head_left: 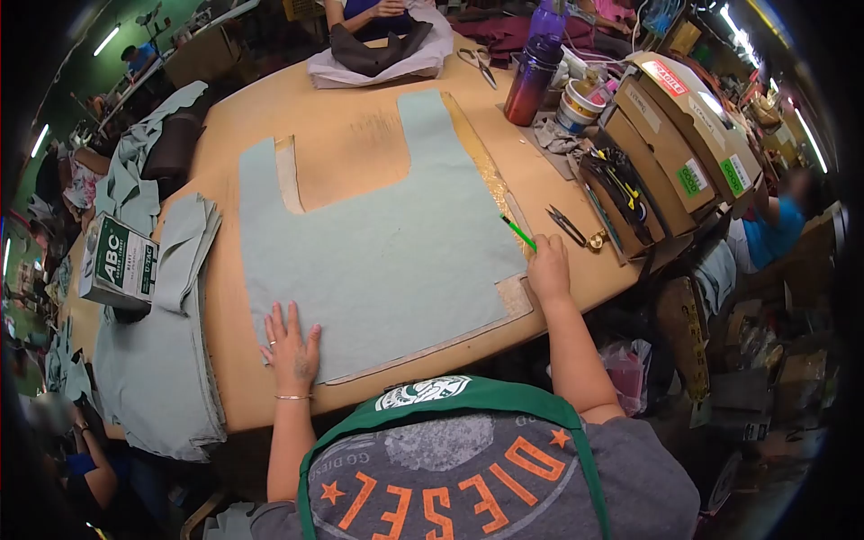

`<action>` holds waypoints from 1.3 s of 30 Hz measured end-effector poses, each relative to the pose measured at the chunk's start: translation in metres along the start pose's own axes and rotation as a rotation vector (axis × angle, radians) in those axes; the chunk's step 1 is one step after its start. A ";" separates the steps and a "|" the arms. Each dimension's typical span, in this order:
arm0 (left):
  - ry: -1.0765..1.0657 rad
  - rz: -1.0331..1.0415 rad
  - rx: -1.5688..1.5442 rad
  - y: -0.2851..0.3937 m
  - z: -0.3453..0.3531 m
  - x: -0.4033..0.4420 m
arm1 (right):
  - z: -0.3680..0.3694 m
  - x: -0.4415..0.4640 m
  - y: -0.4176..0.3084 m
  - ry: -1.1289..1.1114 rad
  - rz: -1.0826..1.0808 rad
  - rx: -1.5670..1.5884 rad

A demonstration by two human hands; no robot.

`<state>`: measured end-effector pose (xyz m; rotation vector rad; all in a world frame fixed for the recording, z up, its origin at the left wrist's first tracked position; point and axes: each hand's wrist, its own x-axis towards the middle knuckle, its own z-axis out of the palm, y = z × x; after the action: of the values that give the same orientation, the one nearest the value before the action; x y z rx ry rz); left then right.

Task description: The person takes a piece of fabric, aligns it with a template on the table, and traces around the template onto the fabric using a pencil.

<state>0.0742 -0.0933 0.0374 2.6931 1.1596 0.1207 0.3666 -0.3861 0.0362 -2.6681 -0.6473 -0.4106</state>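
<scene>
A pale grey-green piece of fabric [360, 261], with a U-shaped cutout on its far side, lies flat on the table. Tan, board-like edges [515, 299] show from under it at the right, front and inside the cutout. My left hand [292, 349] rests on the fabric's near left corner, palm down with fingers spread. My right hand [547, 268] is at the right edge, its fingers closed around a green pencil [519, 233]. The pencil's dark end points away from me, over the fabric's edge. Thread snips [566, 225] lie just beyond this hand.
Stacked fabric pieces [157, 360] with an ABC tin [120, 263] on top are at left. Cardboard boxes [666, 135], a purple bottle [533, 81], a white tub [580, 106] and scissors [478, 67] stand or lie at right. Another person's hand [389, 9] is across the wooden table [351, 166].
</scene>
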 end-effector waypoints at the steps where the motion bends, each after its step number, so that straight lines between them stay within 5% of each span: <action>1: -0.004 -0.039 -0.010 -0.004 -0.001 0.003 | 0.004 0.006 0.005 0.004 0.006 0.003; 7: -0.071 -0.160 0.014 -0.014 -0.014 0.017 | 0.022 0.050 0.001 -0.052 0.109 0.127; 12: 0.080 -0.134 -0.051 -0.007 -0.011 0.037 | 0.033 0.073 -0.003 -0.055 0.156 0.194; 18: 0.023 -0.054 -0.045 -0.010 -0.001 0.062 | 0.014 0.092 -0.007 -0.429 0.245 0.225; 21: 0.021 -0.037 -0.072 -0.016 0.003 0.063 | 0.018 0.086 -0.001 -0.565 0.512 1.275; 22: 0.029 -0.029 -0.100 -0.019 0.003 0.063 | 0.012 0.081 0.001 -0.628 0.579 1.371; 39: 0.026 -0.064 0.028 -0.011 -0.004 0.060 | -0.142 0.097 0.049 0.367 -0.008 1.054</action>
<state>0.1065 -0.0416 0.0386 2.6831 1.2631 0.1304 0.4459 -0.4475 0.1838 -1.5456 -0.5400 -0.3923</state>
